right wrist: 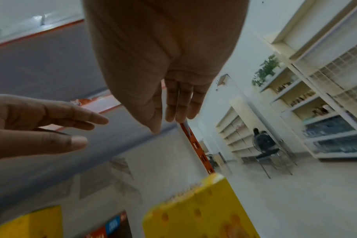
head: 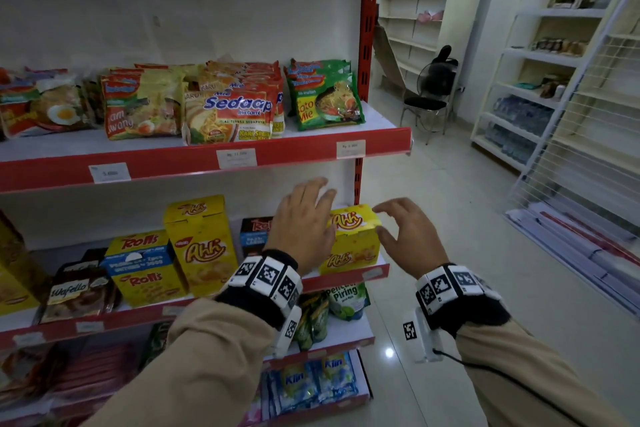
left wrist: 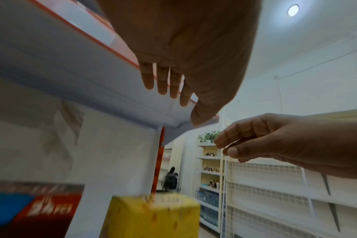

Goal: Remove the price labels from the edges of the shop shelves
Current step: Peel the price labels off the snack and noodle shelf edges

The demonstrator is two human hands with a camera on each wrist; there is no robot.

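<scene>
Red plastic runs along the front edge of the upper shelf (head: pixel 311 149), and three white price labels sit in it side by side: the left label (head: pixel 109 172), the middle label (head: pixel 236 158) and the right label (head: pixel 350 149). Each is a small rectangle facing out toward me, its long side lying along the shelf edge, which slopes up to the right in my head view. Their print is too blurred to read. My left hand (head: pixel 303 222) hangs below that edge, under the gap between the middle and right labels, fingers spread and loose, holding nothing. My right hand (head: pixel 408 232) is further right and lower, below and a little right of the right label, fingers bent and apart, thumb away from them, also holding nothing. Both hover in front of a yellow snack box (head: pixel 353 239) on the lower shelf (head: pixel 346 279), whose own red edge carries a pale label (head: pixel 372 274) just under my right hand.

From my left wrist, my left hand (left wrist: pixel 179 64) shows straight fingers against the white underside of the upper shelf (left wrist: pixel 71 72); whether they touch it I cannot tell. My right hand (left wrist: pixel 285 141) is beside it, fingers curled, nothing between them.

From my right wrist, my right hand (right wrist: pixel 165 80) points its fingers up toward the red upright post (right wrist: pixel 196 145), and my left hand (right wrist: pixel 41 125) is apart from it, open. The labels are hidden in both wrist views.
</scene>
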